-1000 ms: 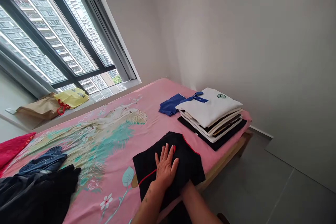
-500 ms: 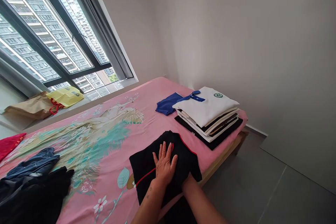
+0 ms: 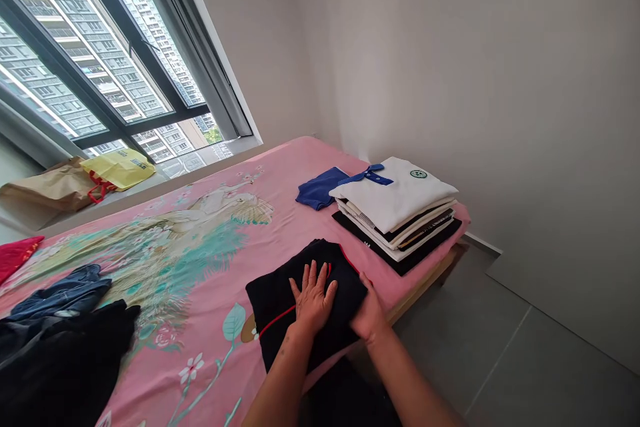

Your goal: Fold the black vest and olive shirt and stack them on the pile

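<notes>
A black garment with red piping [image 3: 273, 297] lies folded near the front edge of the bed. My left hand [image 3: 313, 297] rests flat on top of it, fingers spread, open. My right hand [image 3: 371, 312] is at the garment's right edge; its fingers curl against or under the cloth, partly hidden. Just beyond, at the bed's right end, stands a pile of folded shirts [image 3: 400, 213] with a white polo on top.
The pink floral bedsheet [image 3: 200, 240] covers the bed. A blue folded cloth [image 3: 317, 190] lies left of the pile. Dark unfolded clothes [image 3: 65, 347] lie at the left, a red cloth [image 3: 15, 257] behind them. Paper bags [image 3: 75, 180] sit on the windowsill. Grey floor is at the right.
My right hand has come out from under the garment to its right edge and now shows. The garment looks narrower on that side. The left hand stays flat on it.
</notes>
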Tool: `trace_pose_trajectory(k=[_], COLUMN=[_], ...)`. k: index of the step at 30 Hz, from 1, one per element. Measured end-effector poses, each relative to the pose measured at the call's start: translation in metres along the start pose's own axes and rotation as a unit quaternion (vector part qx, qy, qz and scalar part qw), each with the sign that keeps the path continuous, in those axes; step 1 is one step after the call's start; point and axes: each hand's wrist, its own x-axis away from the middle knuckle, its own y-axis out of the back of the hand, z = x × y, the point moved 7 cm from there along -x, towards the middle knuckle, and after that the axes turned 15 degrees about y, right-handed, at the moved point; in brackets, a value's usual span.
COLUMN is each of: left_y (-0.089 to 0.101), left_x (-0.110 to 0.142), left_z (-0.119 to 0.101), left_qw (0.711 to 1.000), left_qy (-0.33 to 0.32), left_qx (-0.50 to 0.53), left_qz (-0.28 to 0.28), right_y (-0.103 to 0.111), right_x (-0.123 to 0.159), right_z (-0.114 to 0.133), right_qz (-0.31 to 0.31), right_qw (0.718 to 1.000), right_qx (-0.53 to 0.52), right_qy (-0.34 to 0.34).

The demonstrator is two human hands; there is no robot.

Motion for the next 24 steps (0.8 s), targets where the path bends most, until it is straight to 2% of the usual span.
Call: trace_pose_trajectory(k=[2, 5, 8, 9, 11, 13, 15, 17, 18, 20, 22, 24], left_y=[-0.003, -0.006, -0.006, -0.005, -0.001, 0.007, 0.013, 0.012, 0.008, 0.0, -0.007, -0.009], left_x=[0.0, -0.001, -0.003, -0.003, -0.001, 0.006, 0.018, 0.03, 0.035, 0.043, 0.048, 0.053], left_z=[-0.002, -0.007, -0.012, -0.013, -0.016, -0.021, -0.025, -0.028, -0.029, -0.029, -0.028, -0.028], left_qw=[1.0, 0.999, 0.999, 0.999, 0.999, 0.998, 0.996, 0.994, 0.993, 0.994, 0.994, 0.993], left_qy=[-0.003, 0.0, 0.007, 0.009, 0.0, -0.028, -0.061, -0.092, -0.1, -0.101, -0.096, -0.101], left_qx=[-0.013, -0.032, -0.044, -0.046, -0.047, -0.043, -0.033, -0.021, -0.015, -0.005, 0.01, 0.031], left_qz=[-0.01, -0.02, -0.013, -0.007, -0.003, -0.021, -0.05, -0.062, -0.058, -0.047, -0.047, -0.059], right_y=[0.021, 0.055, 0.073, 0.072, 0.055, 0.025, -0.013, -0.051, -0.067, -0.09, -0.094, -0.082], right_x=[0.012, 0.032, 0.053, 0.058, 0.063, 0.062, 0.057, 0.047, 0.04, 0.022, 0.002, -0.018], right_z=[0.025, 0.072, 0.097, 0.099, 0.098, 0.095, 0.092, 0.087, 0.08, 0.06, 0.032, 0.004], right_qz=[-0.023, -0.071, -0.14, -0.15, -0.131, -0.075, 0.005, 0.092, 0.136, 0.214, 0.268, 0.299], right_qw=[0.999, 0.994, 0.98, 0.977, 0.975, 0.968, 0.943, 0.894, 0.861, 0.775, 0.675, 0.589], right_qx=[-0.026, -0.031, 0.002, 0.023, 0.082, 0.164, 0.265, 0.371, 0.427, 0.543, 0.654, 0.737], right_qy=[0.002, 0.081, 0.143, 0.153, 0.162, 0.175, 0.204, 0.233, 0.241, 0.242, 0.21, 0.144])
